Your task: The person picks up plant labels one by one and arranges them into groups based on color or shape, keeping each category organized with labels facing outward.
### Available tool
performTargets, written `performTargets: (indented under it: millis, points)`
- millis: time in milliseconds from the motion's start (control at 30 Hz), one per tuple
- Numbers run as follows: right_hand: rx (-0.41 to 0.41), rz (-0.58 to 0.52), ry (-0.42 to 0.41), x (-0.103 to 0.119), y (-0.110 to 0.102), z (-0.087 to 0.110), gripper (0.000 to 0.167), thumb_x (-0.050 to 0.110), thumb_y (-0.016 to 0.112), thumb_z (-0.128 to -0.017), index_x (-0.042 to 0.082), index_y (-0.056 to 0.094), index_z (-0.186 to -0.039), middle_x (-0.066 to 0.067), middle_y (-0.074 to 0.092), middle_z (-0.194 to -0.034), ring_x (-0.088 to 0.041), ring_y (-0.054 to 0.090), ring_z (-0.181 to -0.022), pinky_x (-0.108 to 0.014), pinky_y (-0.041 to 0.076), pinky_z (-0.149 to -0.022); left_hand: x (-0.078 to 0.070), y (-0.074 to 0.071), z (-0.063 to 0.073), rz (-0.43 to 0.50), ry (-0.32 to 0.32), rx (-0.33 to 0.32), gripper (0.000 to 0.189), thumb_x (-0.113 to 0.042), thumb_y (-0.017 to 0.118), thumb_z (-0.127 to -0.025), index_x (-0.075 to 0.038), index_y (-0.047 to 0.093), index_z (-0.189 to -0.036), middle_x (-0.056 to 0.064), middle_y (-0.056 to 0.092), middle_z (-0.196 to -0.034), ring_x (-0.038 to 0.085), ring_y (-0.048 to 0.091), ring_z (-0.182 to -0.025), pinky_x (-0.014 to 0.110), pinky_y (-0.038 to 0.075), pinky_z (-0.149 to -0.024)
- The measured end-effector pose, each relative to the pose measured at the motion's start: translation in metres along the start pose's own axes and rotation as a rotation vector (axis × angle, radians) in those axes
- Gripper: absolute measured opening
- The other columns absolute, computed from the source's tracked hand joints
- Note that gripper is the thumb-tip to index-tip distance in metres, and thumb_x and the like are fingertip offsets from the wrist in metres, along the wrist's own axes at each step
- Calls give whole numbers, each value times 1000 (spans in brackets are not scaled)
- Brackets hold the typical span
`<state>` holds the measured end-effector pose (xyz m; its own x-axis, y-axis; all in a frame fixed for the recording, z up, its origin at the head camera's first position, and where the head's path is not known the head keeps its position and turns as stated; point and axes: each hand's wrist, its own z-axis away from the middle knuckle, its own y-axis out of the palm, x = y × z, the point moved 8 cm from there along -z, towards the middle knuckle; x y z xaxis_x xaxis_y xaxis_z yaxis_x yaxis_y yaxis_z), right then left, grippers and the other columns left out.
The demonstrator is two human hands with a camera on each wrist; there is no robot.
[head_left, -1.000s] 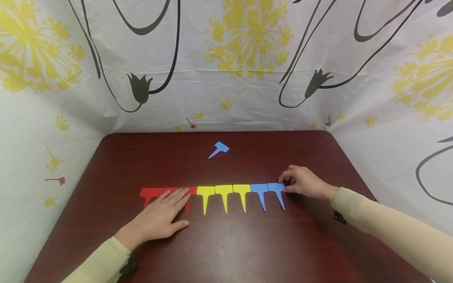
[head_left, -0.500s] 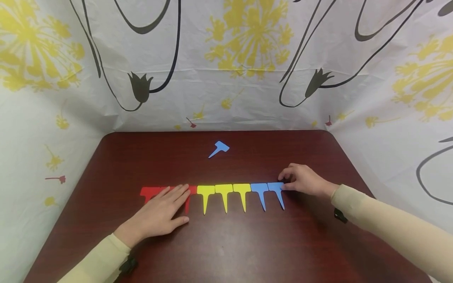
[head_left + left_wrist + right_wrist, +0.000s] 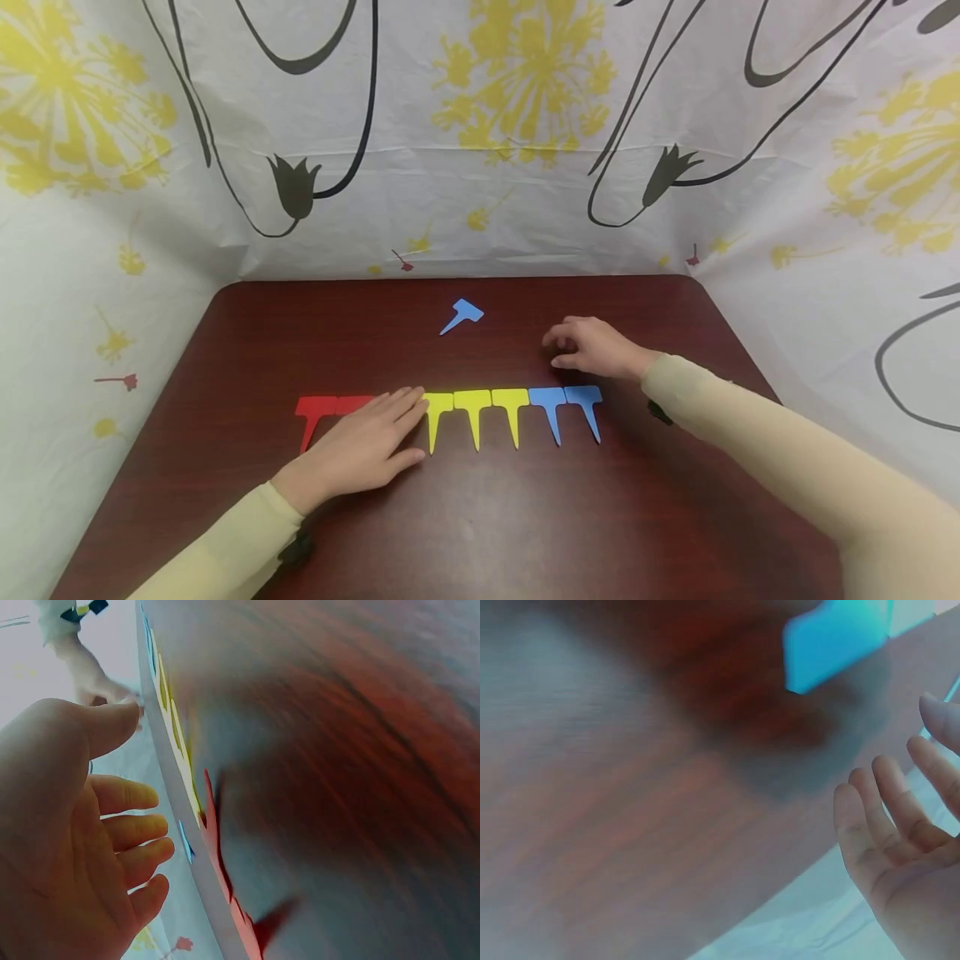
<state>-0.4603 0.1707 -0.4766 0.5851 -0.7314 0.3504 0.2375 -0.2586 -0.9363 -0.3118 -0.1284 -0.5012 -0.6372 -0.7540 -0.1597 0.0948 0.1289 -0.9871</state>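
Observation:
Flat T-shaped plant labels with pointed stems lie side by side in a row across the table: red ones [image 3: 315, 405] at the left, yellow ones [image 3: 474, 402] in the middle, two blue ones [image 3: 546, 397] at the right. My left hand [image 3: 360, 450], fingers extended, is over the red-yellow part of the row and hides part of it. In the left wrist view that hand [image 3: 90, 832] holds nothing. My right hand [image 3: 596, 346] is beyond the blue end, its fingers loosely bent around nothing. A single blue plant label [image 3: 468, 311] lies farther back, left of the right hand.
The dark red-brown table [image 3: 480, 533] has rounded far corners. A white cloth [image 3: 465, 192] with yellow and grey flower prints hangs behind it and along both sides.
My right hand has left the last blue label in the row and moved back and left, towards the lone blue label. My left hand has shifted right along the row.

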Motion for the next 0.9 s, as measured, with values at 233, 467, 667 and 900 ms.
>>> performTargets:
  millis: [233,467,667,900]
  points:
    - [-8,82,-64,25,4,-47,30,23,77,-92,15,72,-120,-5,63,-106,-23,61,-94,-37,52,-79,-4,6,-9,-8,3,17,76,-55,59,-96,-9,42,-154,11,35,-160,28,33,-147,45,30,-117]
    - [-39,240,-205,62,14,-89,23,22,75,-93,17,75,-115,-1,62,-103,-15,57,-93,-34,54,-80,-4,5,-11,-17,-5,43,76,-54,60,-96,-9,42,-154,11,36,-160,28,33,-147,45,30,-117]
    - [-47,326,-271,84,25,-116,21,20,72,-94,16,75,-115,-1,61,-99,-17,58,-91,-32,55,-77,-3,7,-13,-28,4,43,75,-54,58,-98,-8,42,-154,12,36,-160,28,33,-147,45,29,-118]
    - [-66,362,-290,95,35,-135,20,20,72,-95,17,76,-114,-1,64,-102,-19,61,-95,-32,55,-80,-6,10,-16,-35,25,51,76,-56,55,-98,-8,39,-155,12,32,-162,28,29,-148,46,24,-120]
